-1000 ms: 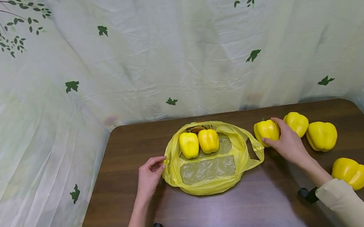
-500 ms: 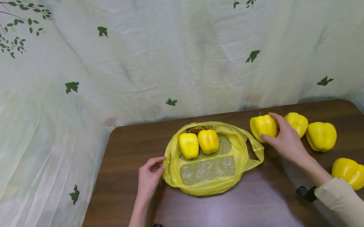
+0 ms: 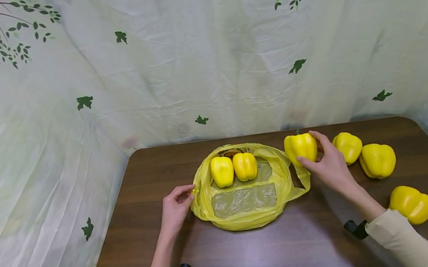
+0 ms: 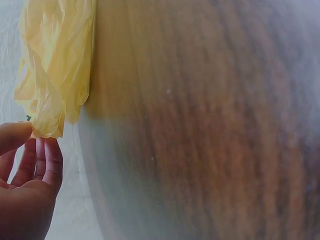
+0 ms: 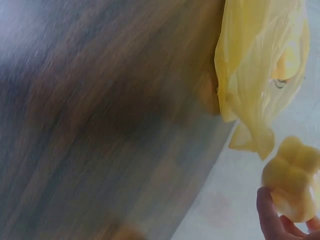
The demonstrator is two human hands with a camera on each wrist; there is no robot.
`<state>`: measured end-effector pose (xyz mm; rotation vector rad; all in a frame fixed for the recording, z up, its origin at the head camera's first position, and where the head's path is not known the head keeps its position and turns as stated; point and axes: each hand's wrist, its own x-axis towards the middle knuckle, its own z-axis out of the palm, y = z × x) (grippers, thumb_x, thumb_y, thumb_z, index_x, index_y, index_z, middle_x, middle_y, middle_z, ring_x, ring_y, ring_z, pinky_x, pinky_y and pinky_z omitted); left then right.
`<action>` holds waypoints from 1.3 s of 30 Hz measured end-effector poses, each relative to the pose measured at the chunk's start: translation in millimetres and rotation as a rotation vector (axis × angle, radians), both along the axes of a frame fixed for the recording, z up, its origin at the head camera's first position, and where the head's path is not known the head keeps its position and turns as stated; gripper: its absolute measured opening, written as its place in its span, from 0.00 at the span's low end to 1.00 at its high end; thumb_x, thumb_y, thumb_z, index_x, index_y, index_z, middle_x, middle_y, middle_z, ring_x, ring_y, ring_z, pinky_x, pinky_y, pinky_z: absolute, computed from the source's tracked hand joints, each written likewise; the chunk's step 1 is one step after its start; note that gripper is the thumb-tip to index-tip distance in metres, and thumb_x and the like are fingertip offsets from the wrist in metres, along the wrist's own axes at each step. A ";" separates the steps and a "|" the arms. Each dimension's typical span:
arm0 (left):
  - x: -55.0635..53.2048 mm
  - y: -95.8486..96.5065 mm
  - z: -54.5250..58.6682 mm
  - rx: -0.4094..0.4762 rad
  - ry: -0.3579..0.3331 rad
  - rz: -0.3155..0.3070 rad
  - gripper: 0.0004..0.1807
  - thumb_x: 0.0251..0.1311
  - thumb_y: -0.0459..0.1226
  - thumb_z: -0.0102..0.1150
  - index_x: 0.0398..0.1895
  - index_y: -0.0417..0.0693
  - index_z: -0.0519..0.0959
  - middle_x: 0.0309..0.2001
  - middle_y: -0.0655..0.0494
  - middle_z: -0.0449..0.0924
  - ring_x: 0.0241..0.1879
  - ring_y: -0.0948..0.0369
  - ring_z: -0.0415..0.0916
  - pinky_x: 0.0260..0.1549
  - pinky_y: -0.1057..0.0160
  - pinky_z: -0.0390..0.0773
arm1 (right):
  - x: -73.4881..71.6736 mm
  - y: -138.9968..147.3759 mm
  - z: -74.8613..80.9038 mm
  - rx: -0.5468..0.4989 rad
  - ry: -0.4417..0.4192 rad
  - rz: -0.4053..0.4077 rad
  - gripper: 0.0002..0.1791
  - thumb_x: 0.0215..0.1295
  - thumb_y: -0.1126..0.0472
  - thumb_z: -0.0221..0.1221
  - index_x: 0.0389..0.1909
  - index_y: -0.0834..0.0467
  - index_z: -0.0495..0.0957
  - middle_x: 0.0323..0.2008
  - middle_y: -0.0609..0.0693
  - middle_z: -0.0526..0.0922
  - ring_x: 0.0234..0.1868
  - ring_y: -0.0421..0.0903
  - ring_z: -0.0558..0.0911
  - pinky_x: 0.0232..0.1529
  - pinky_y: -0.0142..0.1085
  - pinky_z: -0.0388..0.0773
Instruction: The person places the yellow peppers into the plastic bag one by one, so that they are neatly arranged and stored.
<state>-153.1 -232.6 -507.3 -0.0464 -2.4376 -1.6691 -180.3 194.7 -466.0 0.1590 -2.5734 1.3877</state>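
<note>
Pepper [image 3: 299, 148] now nearer the bag [image 3: 241, 220] — right hand [image 3: 332, 169] round it, left hand [image 3: 176, 207] in a pinch on the rim [image 3: 201, 178].

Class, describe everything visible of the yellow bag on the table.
The bag is thin, wrinkled, see-through yellow film, apparently plastic, with dark and orange print inside its far edge. It sits on the table, its mouth wide open, roughly oval and facing up. Two yellow peppers are in it, side by side near that edge. A handle loop spreads to the right; the left hand pinches the left edge.
</note>
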 end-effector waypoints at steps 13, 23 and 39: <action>11.9 9.0 35.0 -0.001 -0.064 -0.043 0.14 0.57 0.20 0.58 0.47 0.29 0.82 0.43 0.36 0.80 0.40 0.50 0.76 0.38 0.66 0.77 | 6.3 -16.4 4.3 -0.035 -0.003 0.071 0.43 0.58 0.57 0.70 0.72 0.55 0.59 0.63 0.60 0.70 0.58 0.59 0.75 0.43 0.50 0.81; 11.6 10.6 37.5 -0.001 -0.076 -0.033 0.14 0.57 0.20 0.58 0.47 0.30 0.82 0.43 0.36 0.80 0.41 0.47 0.76 0.38 0.64 0.77 | 7.9 -28.5 7.6 -0.036 -0.065 0.125 0.43 0.58 0.56 0.69 0.72 0.54 0.59 0.63 0.57 0.70 0.55 0.56 0.77 0.44 0.49 0.81; 11.7 11.0 38.4 -0.008 -0.074 -0.040 0.14 0.57 0.20 0.57 0.47 0.28 0.81 0.43 0.34 0.80 0.41 0.48 0.76 0.37 0.67 0.77 | 0.3 -43.6 2.3 -0.017 -0.173 0.179 0.42 0.59 0.54 0.68 0.72 0.51 0.59 0.65 0.56 0.69 0.58 0.60 0.74 0.47 0.52 0.79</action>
